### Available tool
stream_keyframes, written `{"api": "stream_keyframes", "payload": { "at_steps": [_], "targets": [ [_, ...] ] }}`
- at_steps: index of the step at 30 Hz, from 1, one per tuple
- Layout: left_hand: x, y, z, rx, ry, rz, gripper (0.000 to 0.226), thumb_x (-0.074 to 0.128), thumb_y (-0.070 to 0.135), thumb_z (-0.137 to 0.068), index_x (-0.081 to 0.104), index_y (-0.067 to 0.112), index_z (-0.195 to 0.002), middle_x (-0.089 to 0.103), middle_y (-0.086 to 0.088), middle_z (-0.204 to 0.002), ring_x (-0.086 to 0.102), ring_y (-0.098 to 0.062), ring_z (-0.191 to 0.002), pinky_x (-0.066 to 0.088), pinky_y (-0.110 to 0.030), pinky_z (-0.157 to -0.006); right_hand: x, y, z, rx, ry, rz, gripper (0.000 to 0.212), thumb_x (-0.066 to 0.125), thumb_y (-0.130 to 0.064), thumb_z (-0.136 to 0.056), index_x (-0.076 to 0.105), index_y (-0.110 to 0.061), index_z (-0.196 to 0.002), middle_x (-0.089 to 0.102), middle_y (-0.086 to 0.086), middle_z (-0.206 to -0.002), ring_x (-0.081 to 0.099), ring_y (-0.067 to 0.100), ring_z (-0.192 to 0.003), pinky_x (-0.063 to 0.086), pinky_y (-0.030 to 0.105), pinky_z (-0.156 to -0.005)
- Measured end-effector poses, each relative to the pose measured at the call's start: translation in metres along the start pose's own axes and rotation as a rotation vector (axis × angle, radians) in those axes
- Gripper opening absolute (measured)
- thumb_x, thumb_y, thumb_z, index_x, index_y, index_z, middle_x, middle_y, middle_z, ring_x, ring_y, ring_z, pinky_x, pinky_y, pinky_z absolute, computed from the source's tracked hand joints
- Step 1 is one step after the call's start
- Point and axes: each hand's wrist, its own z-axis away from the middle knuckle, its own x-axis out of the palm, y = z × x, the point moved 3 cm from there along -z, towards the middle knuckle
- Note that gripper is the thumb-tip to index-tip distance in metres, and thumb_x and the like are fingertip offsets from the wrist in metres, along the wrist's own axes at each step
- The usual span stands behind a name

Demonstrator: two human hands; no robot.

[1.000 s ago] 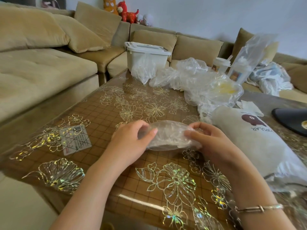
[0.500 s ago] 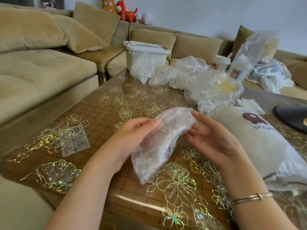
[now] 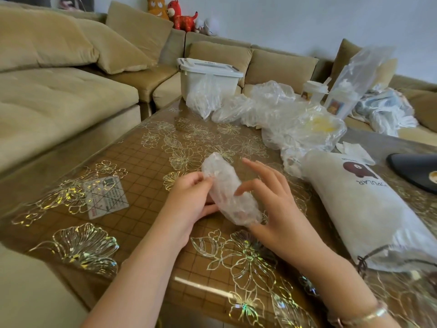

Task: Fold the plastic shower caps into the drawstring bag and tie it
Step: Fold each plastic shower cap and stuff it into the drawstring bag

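A folded clear shower cap [image 3: 230, 192], pressed into a long crinkled roll, is held just above the tabletop [image 3: 146, 233] at centre. The left hand [image 3: 189, 202] pinches its left edge; the right hand [image 3: 272, 204] cradles it from underneath, fingers spread and mostly straight. The white drawstring bag [image 3: 369, 209] lies on its side to the right, nearly full. More loose caps [image 3: 283, 114] are heaped behind. The springy plastic may well unfold if either hold loosens.
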Motion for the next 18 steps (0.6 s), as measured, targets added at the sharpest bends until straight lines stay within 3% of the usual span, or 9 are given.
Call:
{"api": "stream_keyframes", "payload": {
  "at_steps": [3,5,7,9,11,13,15,17,18],
  "targets": [
    [-0.006,0.0,0.003,0.216,0.147,-0.381,0.024,0.061,0.011,-0.094,0.056,0.016,-0.118,0.062,0.003,-0.112,0.065,-0.006,-0.085,0.056,-0.023,-0.069,0.002,0.008,0.001,0.019,-0.007,0.019,0.018,0.072,-0.017,-0.08,0.065,-0.023,-0.096,0.052,-0.015,-0.129,0.038,0.01,-0.124,0.04,0.039,-0.102],
    [-0.007,0.006,0.009,0.444,0.257,-0.715,0.037,0.065,0.013,-0.09,0.05,0.024,-0.122,0.049,0.012,-0.117,0.054,-0.006,-0.097,0.042,-0.015,-0.073,0.005,0.012,0.002,0.044,-0.041,0.008,0.017,0.072,-0.014,-0.081,0.067,-0.022,-0.095,0.059,-0.017,-0.109,0.044,0.007,-0.108,0.044,0.037,-0.091],
    [-0.005,0.011,0.014,0.549,0.198,-0.775,0.031,0.061,0.005,-0.09,0.057,0.027,-0.111,0.053,0.017,-0.112,0.05,-0.007,-0.103,0.037,-0.013,-0.074,0.007,0.013,0.002,0.06,-0.071,-0.012,0.013,0.07,-0.015,-0.083,0.067,-0.022,-0.093,0.059,-0.019,-0.093,0.044,0.004,-0.099,0.044,0.034,-0.086],
    [-0.003,0.009,0.012,0.464,0.009,-0.673,0.033,0.053,-0.003,-0.089,0.065,0.026,-0.099,0.068,0.016,-0.098,0.061,-0.008,-0.094,0.045,-0.012,-0.071,0.007,0.011,0.0,0.086,-0.076,-0.054,0.006,0.069,-0.02,-0.084,0.068,-0.024,-0.089,0.059,-0.018,-0.084,0.043,0.004,-0.094,0.042,0.028,-0.082],
    [-0.002,0.006,0.012,0.36,-0.092,-0.644,0.03,0.05,0.001,-0.093,0.068,0.025,-0.095,0.072,0.013,-0.087,0.065,-0.01,-0.084,0.047,-0.012,-0.068,0.006,0.01,-0.003,0.134,-0.094,-0.122,0.005,0.067,-0.03,-0.084,0.068,-0.025,-0.085,0.061,-0.014,-0.081,0.046,0.005,-0.09,0.041,0.022,-0.078],
    [-0.003,0.004,0.011,0.335,-0.083,-0.686,0.019,0.05,0.019,-0.098,0.068,0.025,-0.092,0.069,0.015,-0.077,0.063,-0.012,-0.073,0.042,-0.011,-0.058,0.007,0.012,-0.006,0.196,-0.135,-0.22,0.014,0.065,-0.032,-0.085,0.07,-0.02,-0.084,0.065,-0.005,-0.078,0.051,0.009,-0.079,0.044,0.024,-0.071],
    [-0.003,0.003,0.01,0.323,-0.066,-0.724,0.025,0.049,0.041,-0.098,0.065,0.023,-0.09,0.059,0.02,-0.059,0.055,-0.01,-0.058,0.036,-0.01,-0.052,0.008,0.015,-0.012,0.277,-0.149,-0.309,0.019,0.064,-0.031,-0.09,0.07,-0.013,-0.087,0.066,0.008,-0.077,0.051,0.011,-0.064,0.043,0.031,-0.064],
    [-0.003,0.003,0.009,0.299,-0.072,-0.738,0.035,0.05,0.057,-0.091,0.062,0.025,-0.095,0.055,0.024,-0.053,0.052,0.005,-0.056,0.037,-0.009,-0.055,0.011,0.021,-0.018,0.359,-0.106,-0.322,0.026,0.064,-0.033,-0.091,0.063,-0.008,-0.083,0.059,0.008,-0.069,0.044,0.01,-0.059,0.038,0.033,-0.06],
    [-0.002,0.003,0.008,0.288,-0.069,-0.764,0.039,0.053,0.061,-0.087,0.061,0.026,-0.101,0.059,0.025,-0.06,0.055,0.008,-0.062,0.041,-0.013,-0.062,0.013,0.024,-0.022,0.397,-0.08,-0.32,0.028,0.064,-0.033,-0.091,0.058,-0.008,-0.079,0.055,0.005,-0.065,0.042,0.009,-0.059,0.036,0.033,-0.06]
  ]
}}
